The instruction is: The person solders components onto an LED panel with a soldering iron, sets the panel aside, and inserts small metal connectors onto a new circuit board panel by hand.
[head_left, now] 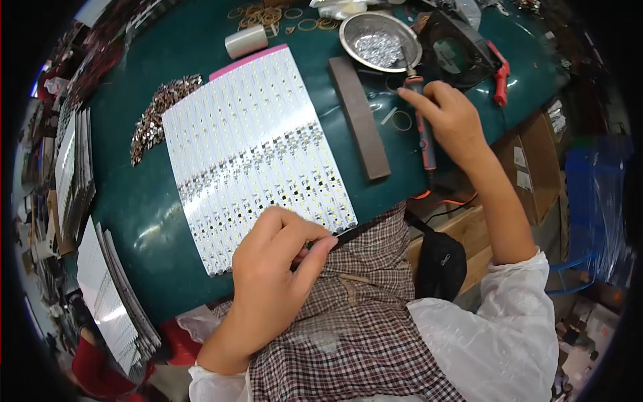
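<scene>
A white panel of LED circuit boards (258,151), with rows of small yellow chips and dark parts, lies on the green table in front of me. At its near edge my left hand (274,268) is closed, thumb and index fingertip pinched together; whatever sits between them is too small to make out. To the right, my right hand (452,120) is closed around a grey and red soldering iron (423,137), its index finger stretched across the handle. The iron's tip points up into a metal bowl (347,50) of shiny silvery bits.
A brown-grey bar (360,120) lies right of the panel. Small metal parts (161,110) are heaped to the left, near a clear roll (246,41). A black fan-like device (452,53) and a red-handled tool (500,74) stand behind my right hand. Stacked panels (110,288) line the left edge.
</scene>
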A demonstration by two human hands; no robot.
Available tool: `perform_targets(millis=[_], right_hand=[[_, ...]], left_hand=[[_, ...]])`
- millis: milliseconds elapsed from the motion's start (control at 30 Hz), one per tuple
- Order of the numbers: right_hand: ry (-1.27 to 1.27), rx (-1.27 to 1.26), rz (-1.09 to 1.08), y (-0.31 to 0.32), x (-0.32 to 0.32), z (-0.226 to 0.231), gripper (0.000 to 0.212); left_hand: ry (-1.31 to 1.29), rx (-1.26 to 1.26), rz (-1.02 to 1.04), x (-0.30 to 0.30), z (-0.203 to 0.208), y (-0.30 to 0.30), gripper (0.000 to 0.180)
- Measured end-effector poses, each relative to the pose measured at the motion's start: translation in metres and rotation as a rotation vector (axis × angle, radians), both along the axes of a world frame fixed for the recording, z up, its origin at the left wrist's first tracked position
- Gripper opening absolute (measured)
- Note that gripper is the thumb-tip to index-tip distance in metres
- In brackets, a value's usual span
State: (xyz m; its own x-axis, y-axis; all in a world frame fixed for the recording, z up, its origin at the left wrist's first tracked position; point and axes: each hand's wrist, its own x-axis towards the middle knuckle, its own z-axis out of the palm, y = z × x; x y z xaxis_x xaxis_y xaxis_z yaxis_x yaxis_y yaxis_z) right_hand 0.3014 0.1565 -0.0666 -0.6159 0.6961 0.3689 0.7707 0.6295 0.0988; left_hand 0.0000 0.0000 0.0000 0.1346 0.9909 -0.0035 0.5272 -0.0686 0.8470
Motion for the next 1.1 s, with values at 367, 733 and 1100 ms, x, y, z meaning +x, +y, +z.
perform_targets(millis=[367,733,1100], right_hand=[[1.222,-0.366,-0.023,-0.088,-0.028,0.019,0.023],[1.122,-0.493,0.106,-0.112,-0.038,0.017,0.036],[0.761,-0.234,0.185,-0.085,-0.048,0.031,0.039]], left_hand=[[0.208,0.099,0.067,0.013,-0.035,0.030,0.014],[0.033,0.042,0.057,0.017,-0.041,0.034,0.015],[0.083,0.100,0.058,0.020,-0.052,0.038,0.015]])
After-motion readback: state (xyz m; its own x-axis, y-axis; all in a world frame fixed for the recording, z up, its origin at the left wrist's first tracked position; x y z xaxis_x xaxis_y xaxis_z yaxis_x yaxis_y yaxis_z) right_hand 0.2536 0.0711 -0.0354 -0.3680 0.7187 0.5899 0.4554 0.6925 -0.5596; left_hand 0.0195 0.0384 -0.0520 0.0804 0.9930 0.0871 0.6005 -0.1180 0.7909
